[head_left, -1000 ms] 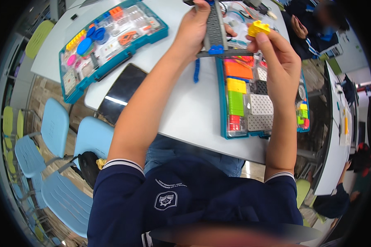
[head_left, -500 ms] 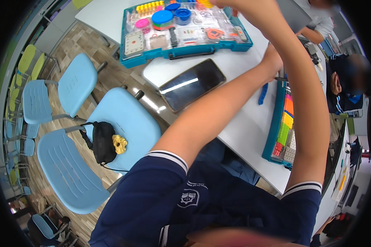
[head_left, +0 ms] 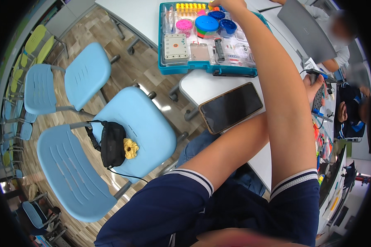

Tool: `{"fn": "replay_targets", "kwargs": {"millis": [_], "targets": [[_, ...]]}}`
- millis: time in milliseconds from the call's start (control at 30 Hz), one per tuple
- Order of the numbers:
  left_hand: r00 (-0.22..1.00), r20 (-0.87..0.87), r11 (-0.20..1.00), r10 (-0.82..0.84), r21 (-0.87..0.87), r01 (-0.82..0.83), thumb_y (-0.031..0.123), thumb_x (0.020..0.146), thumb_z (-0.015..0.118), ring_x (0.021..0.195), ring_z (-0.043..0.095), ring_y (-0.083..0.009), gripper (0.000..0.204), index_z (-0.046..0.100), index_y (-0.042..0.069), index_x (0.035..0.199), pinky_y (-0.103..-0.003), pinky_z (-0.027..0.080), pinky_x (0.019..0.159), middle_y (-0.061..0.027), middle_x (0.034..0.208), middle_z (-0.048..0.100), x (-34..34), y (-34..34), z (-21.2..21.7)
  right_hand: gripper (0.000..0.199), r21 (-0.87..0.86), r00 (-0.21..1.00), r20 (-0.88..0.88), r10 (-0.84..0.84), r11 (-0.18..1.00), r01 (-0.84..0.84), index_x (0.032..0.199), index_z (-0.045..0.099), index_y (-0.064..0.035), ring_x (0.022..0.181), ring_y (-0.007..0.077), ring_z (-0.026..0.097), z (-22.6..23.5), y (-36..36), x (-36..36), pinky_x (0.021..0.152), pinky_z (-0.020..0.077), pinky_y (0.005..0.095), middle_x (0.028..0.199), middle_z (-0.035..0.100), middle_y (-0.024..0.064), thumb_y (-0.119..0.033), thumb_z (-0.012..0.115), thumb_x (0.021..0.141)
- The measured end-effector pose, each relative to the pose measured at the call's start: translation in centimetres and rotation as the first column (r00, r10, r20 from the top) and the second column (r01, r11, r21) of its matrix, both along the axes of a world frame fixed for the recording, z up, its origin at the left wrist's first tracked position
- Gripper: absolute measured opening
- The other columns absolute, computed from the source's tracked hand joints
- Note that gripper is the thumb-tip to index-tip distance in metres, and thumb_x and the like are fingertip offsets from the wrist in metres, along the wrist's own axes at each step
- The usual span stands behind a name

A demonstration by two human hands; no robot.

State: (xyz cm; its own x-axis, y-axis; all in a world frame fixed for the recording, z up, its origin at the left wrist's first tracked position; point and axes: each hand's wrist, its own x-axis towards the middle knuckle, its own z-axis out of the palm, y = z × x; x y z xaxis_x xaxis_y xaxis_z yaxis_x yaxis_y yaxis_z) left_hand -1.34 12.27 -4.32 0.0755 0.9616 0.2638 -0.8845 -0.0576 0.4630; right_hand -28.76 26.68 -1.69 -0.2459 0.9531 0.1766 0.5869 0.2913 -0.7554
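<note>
My arms cross, the right one passing over the left. At the top, my right hand (head_left: 234, 5) is closed with a small yellow piece (head_left: 213, 7) at its fingertips, over the far side of a teal parts case (head_left: 186, 69). Close to it inside the case are a row of yellow pieces (head_left: 190, 6), blue round tubs (head_left: 207, 24) and a pink round piece (head_left: 184, 25). Further right, past my right forearm, my left hand (head_left: 310, 87) grips a dark grey building assembly (head_left: 318, 99) with blue parts. Most of the left fingers are hidden.
A smartphone (head_left: 231, 108) lies at the near edge of the white table (head_left: 198, 85). Blue chairs (head_left: 132, 127) stand at left, one bearing a black pouch (head_left: 112, 144) and yellow scrunchie (head_left: 130, 148). A grey laptop (head_left: 307, 35) and other people are at right.
The view has shifted, so the case and chairs appear further right. My right hand has moved left across the case with the yellow piece. The left hand and dark assembly have come into view.
</note>
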Motion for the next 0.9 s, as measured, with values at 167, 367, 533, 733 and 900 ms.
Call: {"fn": "replay_targets", "kwargs": {"millis": [167,367,533,733,900], "targets": [[0.998,0.061,0.999,0.035,-0.033,-0.033,0.063,0.096,0.058,0.047,0.063,-0.0219,0.062,0.043,0.004,0.106,-0.034,0.049,0.045,-0.0100,0.074,0.063,1.3,0.7,-0.6,0.023,-0.034,1.000,0.006,-0.027,0.999,0.027,0.076,0.077,0.0017,0.066,0.0234,0.069,-0.2,0.8,-0.9,0.064,0.0552,0.0378,0.076,0.074,0.0148,-0.016,0.089,0.066],[0.992,0.093,0.991,0.081,-0.112,-0.071,0.060,0.096,0.062,0.043,0.059,-0.0230,0.061,0.043,0.003,0.107,-0.035,0.048,0.042,-0.0101,0.068,0.062,2.0,1.1,-0.2,0.029,0.019,0.990,0.110,-0.092,0.996,0.090,0.079,0.077,0.0056,0.068,0.0249,0.071,-0.7,-0.2,-1.4,0.065,0.0567,0.0386,0.078,0.075,0.0170,-0.019,0.089,0.070],[0.999,-0.008,0.999,0.044,-0.032,-0.044,0.060,0.098,0.059,0.045,0.061,-0.0218,0.056,0.052,0.004,0.103,-0.034,0.051,0.046,-0.0101,0.072,0.066,0.1,0.4,-0.7,0.035,0.064,0.983,0.150,-0.105,0.993,0.096,0.084,0.077,0.0040,0.076,0.0291,0.073,-0.4,-0.8,-0.2,0.072,0.0571,0.0421,0.082,0.075,0.0193,-0.028,0.088,0.075],[0.996,-0.086,0.999,0.025,0.032,-0.022,0.063,0.097,0.059,0.056,0.067,-0.0201,0.057,0.056,0.007,0.105,-0.033,0.055,0.053,-0.0080,0.078,0.068,-1.8,-0.4,-0.2,0.028,0.394,0.940,0.339,0.049,0.900,-0.189,0.084,0.077,0.0025,0.077,0.0345,0.073,5.8,-1.1,4.1,0.073,0.0548,0.0422,0.081,0.074,0.0236,-0.025,0.071,0.085],[0.985,-0.162,0.999,0.051,-0.009,-0.054,0.066,0.095,0.059,0.065,0.071,-0.0189,0.059,0.058,0.009,0.108,-0.032,0.058,0.059,-0.0065,0.084,0.069,-2.4,-0.3,-0.1,0.028,0.462,0.977,-0.094,0.190,0.878,-0.127,0.091,0.065,0.0026,0.072,0.0210,0.061,12.6,-11.2,15.3,0.068,0.0479,0.0355,0.073,0.064,0.0100,-0.021,0.050,0.094]]}}
